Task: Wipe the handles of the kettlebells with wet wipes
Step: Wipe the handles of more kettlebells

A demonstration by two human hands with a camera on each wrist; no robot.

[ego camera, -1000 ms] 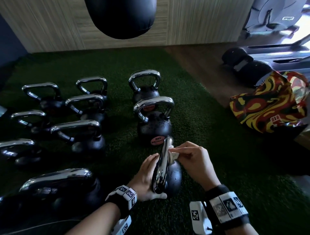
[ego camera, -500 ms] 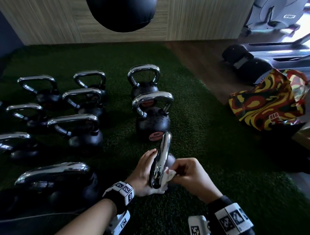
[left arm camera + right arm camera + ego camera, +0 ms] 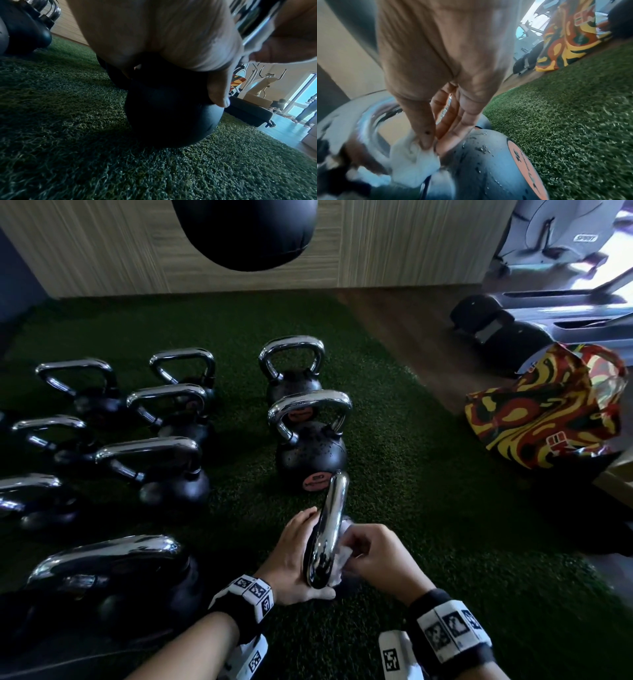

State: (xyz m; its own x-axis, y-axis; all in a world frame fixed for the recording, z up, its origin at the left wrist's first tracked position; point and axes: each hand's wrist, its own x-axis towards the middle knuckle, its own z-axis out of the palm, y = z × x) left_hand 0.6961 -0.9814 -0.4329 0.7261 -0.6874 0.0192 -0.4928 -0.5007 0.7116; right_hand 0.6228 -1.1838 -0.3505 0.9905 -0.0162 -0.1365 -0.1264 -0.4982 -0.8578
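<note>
A black kettlebell [image 3: 171, 115] stands on the green turf right in front of me, its chrome handle [image 3: 327, 529] running away from me. My left hand [image 3: 294, 556] grips it from the left, thumb [image 3: 217, 92] pressed on the black ball. From the right, my right hand [image 3: 373, 556] pinches a white wet wipe [image 3: 342, 556] against the near part of the handle. The right wrist view shows thumb and fingers squeezing the wipe [image 3: 414, 159] on the chrome handle [image 3: 368, 115], just above the wet ball [image 3: 479, 169] with its orange label.
Two more kettlebells [image 3: 310, 440] stand in line just beyond, and several others [image 3: 150, 463] fill the turf at left. A black punching bag [image 3: 246, 231] hangs overhead. A red-yellow patterned bag [image 3: 544, 412] and treadmills [image 3: 548, 313] stand at right on the wood floor.
My right hand has slid the wipe along the handle from its far end toward its near end. The left hand has kept its hold.
</note>
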